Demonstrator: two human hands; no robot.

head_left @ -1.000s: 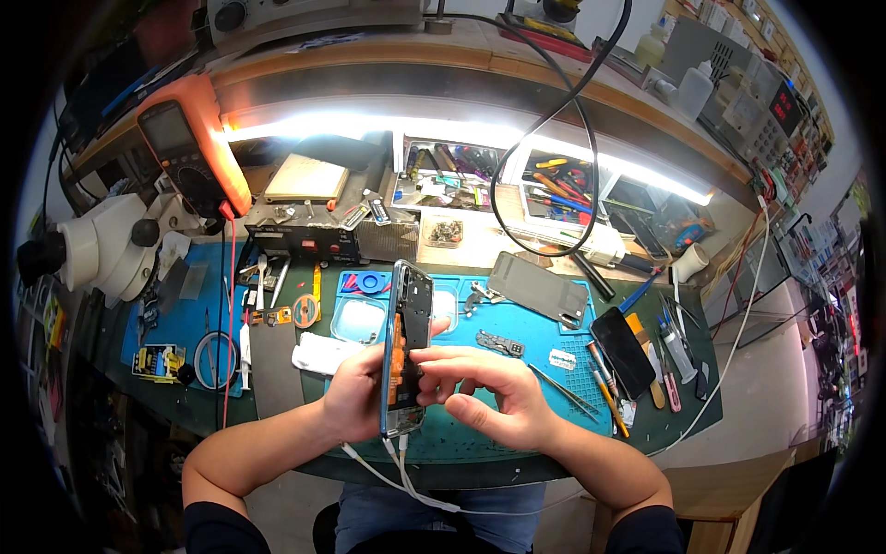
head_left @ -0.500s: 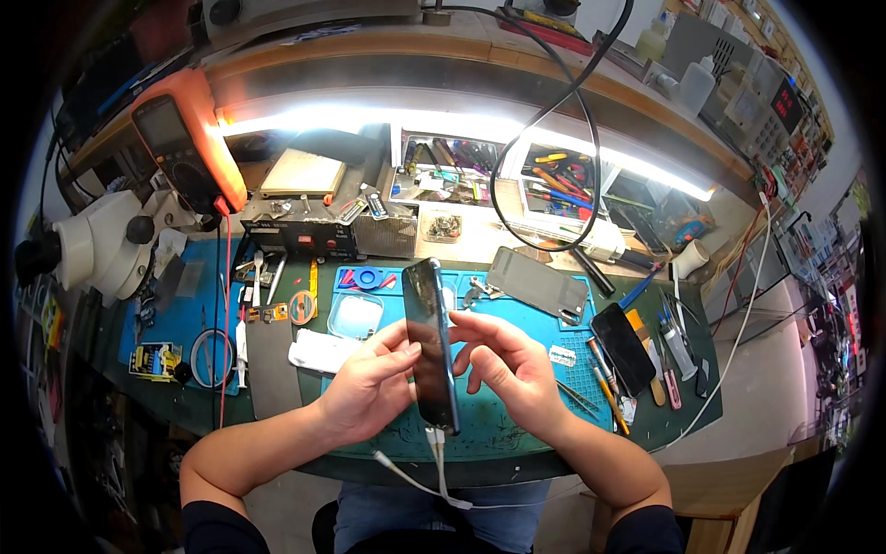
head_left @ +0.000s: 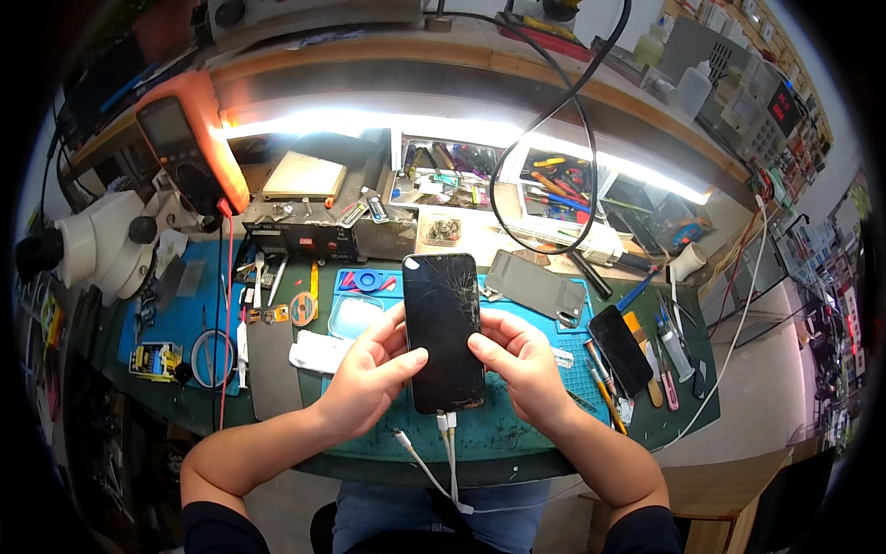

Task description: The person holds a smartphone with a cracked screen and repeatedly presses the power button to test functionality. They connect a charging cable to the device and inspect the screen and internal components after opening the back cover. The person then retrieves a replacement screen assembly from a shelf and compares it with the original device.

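A black smartphone [head_left: 443, 337] stands upright between my hands, its dark screen facing me and cracked along the upper right. My left hand [head_left: 374, 374] grips its left edge, thumb on the front and fingers behind. On the opposite edge my right hand [head_left: 519, 365] holds it in the same way. A white multi-headed charging cable [head_left: 452, 462] hangs below; a plug meets the phone's bottom edge, while another end dangles free at the left. Beneath the phone lies a blue-green work mat [head_left: 461, 439]. The fingers behind the phone are partly hidden.
An orange multimeter [head_left: 192, 138] and a white microscope [head_left: 101, 245] stand at the left. A second phone [head_left: 620, 351], a grey phone panel [head_left: 535, 286] and a syringe [head_left: 676, 349] lie right. Tool trays [head_left: 443, 171] sit behind, below a black looped cable [head_left: 591, 138].
The phone has turned from nearly edge-on to face me, showing its cracked screen. My right hand, earlier beside it with fingers loosely curled, now grips its right edge.
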